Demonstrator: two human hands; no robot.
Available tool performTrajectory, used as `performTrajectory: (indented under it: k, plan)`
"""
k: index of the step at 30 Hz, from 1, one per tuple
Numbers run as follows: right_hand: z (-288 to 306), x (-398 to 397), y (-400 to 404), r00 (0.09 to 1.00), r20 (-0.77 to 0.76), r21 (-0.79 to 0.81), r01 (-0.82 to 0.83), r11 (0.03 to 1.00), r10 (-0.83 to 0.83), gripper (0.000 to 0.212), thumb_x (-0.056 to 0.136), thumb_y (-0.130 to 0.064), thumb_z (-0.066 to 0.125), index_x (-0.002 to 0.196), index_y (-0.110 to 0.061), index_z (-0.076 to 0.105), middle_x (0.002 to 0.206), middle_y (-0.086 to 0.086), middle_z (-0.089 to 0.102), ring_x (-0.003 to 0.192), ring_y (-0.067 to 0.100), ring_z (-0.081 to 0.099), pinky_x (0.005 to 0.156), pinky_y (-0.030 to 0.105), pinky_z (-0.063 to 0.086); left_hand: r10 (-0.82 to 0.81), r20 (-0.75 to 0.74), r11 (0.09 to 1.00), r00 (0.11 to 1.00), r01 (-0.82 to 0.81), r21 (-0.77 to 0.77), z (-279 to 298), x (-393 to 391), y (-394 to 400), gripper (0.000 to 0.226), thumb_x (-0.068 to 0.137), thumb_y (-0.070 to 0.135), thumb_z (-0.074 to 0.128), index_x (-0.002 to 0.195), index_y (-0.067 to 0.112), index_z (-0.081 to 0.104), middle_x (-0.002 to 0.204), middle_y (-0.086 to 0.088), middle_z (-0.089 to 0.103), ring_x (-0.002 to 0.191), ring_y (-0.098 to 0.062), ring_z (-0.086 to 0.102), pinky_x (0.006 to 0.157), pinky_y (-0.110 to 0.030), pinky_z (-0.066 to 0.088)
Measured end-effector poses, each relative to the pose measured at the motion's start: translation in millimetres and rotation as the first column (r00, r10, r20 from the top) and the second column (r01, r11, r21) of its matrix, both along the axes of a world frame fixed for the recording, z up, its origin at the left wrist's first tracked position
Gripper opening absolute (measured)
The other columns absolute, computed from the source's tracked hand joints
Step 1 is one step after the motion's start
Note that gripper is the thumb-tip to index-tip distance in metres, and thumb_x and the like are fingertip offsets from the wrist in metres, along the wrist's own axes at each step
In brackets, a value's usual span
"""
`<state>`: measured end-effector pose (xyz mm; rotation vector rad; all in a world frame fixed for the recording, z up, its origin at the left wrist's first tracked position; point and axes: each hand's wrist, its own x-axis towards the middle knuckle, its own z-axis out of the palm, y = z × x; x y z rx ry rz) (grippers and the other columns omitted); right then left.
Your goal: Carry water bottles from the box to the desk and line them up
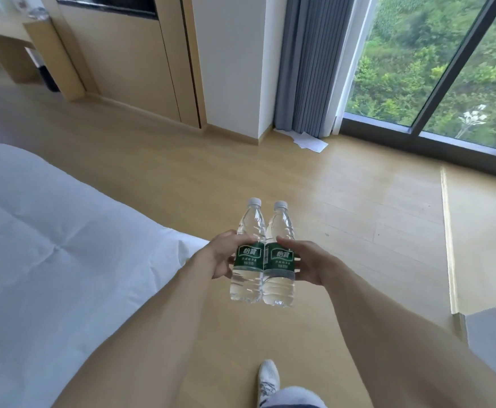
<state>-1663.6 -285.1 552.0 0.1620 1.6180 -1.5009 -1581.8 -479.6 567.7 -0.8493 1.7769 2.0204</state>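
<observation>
You carried two clear water bottles side by side in front of you, touching each other, both upright with white caps. The left bottle (248, 251) wore a dark green label with white Chinese characters reading 怡寶; the right bottle (280, 254) carried the same label, and the smaller lines of print beneath the brand were too fine to read. Your left hand (224, 254) curled around the outer side of the left bottle at the label, thumb over the front. Your right hand (308, 262) wrapped the right bottle the same way from the other side, fingers behind and thumb lying along the top of the label. Both bottles were held in the air over the wooden floor (211, 178), well short of the desk (4, 39), which showed only at the far upper left corner with something clear and crumpled lying on its top.

A bed with a white duvet (49, 245) ran along your left, close to your left forearm. Ahead stood a light wood wall panel (129, 60) and a white column, then a grey curtain (308, 63) with a sheet of white paper (307, 141) lying on the floor at its foot. A large window (435, 69) on the right looked out onto green foliage. Your white shoe (268, 378) showed at the bottom edge. The box was not in view.
</observation>
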Motion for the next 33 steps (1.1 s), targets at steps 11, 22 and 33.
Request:
performTrajectory:
  k: [11,22,33]
  plan:
    - [14,-179,-48,0.998,-0.002,-0.024,-0.063,0.998,0.063,0.040,0.085,-0.033,0.076,0.111,-0.005,0.066,0.089,0.010,0.076,0.083,0.026,0.073,0.066,0.038,0.059,0.032,-0.010,0.998,0.999,-0.031,0.049,12,-166,-47,0.017,0.090,0.037,0.069,0.097,0.022,0.067,0.085,-0.004,0.067,0.084,-0.028,0.066,0.087,-0.061,0.054]
    - [0,-360,-160,0.992,-0.037,0.038,-0.121,0.992,0.122,0.040,0.083,-0.033,0.079,0.110,-0.006,0.067,0.086,0.009,0.077,0.079,0.025,0.075,0.066,0.040,0.060,0.132,-0.030,0.989,0.991,-0.129,0.069,-11,-330,-150,0.028,0.087,0.034,0.074,0.106,0.017,0.062,0.092,-0.008,0.067,0.079,-0.028,0.068,0.075,-0.059,0.059]
    - [15,-539,-327,0.979,-0.030,0.016,-0.199,0.980,0.200,0.044,0.082,-0.029,0.079,0.114,-0.001,0.065,0.099,0.015,0.076,0.090,0.030,0.074,0.071,0.044,0.061,0.245,-0.012,0.968,0.969,-0.244,0.063,4,-493,-307,0.040,0.084,0.034,0.080,0.107,0.012,0.056,0.106,-0.014,0.067,0.093,-0.037,0.068,0.080,-0.075,0.050]
